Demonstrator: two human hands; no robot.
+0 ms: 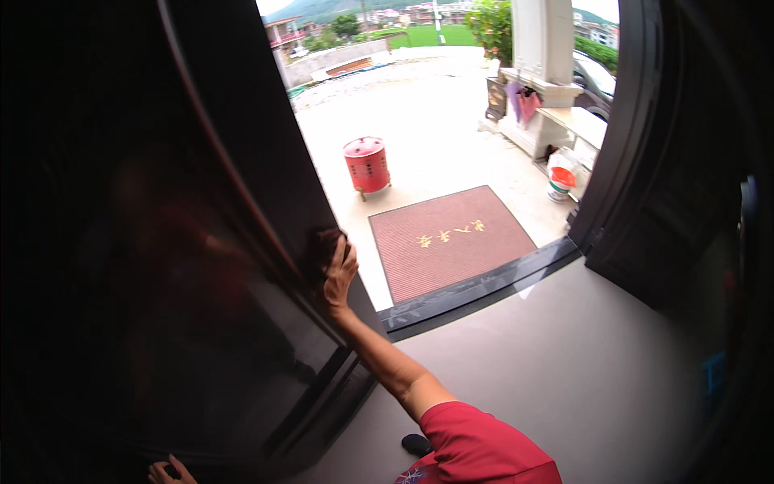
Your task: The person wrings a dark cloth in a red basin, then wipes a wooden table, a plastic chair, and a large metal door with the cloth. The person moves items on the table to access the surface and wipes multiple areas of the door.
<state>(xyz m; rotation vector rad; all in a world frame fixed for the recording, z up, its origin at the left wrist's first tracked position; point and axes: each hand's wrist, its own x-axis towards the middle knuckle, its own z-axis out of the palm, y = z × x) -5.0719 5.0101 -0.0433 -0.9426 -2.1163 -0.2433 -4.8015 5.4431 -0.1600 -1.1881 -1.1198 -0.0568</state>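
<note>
My right arm, in a red sleeve, reaches up and to the left. At its end, my right hand (340,274) is closed around a dark, bunched cloth (324,244) and presses it against the dark upright edge of the door frame (278,153). The cloth is hard to make out against the dark surface. Low at the left, my left hand (182,469) shows only in part, its fingers apart beside the glossy dark door panel (201,347). The lower picture edge cuts it off, and I see nothing held in it.
A raised dark threshold (484,284) crosses the doorway. Beyond it lie a reddish-brown doormat (443,258) and a red metal drum on short feet (368,167). A bucket (560,181) stands beside a bench (576,123) and a pillar (542,48). Grey floor (556,355) lies inside.
</note>
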